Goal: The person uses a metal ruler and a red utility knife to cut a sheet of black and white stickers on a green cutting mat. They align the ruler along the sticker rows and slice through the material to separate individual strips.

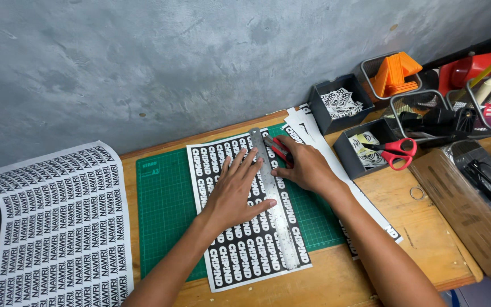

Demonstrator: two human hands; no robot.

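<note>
A black sticker sheet with rows of white lettering (pixel 240 244) lies on a green cutting mat (pixel 166 210). A long steel ruler (pixel 277 216) runs down the sheet's right part. My left hand (pixel 237 190) lies flat on the sheet, fingers spread, thumb pressing against the ruler's left edge. My right hand (pixel 305 167) grips a red and black utility knife (pixel 279 149) at the ruler's right edge, near its far end.
A large printed sheet (pixel 58 227) hangs over the table's left side. Cut white strips (pixel 336 170) lie right of the mat. Dark bins hold cut stickers (pixel 342 104) and red scissors (pixel 396 152). Wire baskets of tools, a cardboard box (pixel 467 216) and a small ring (pixel 416 193) fill the right.
</note>
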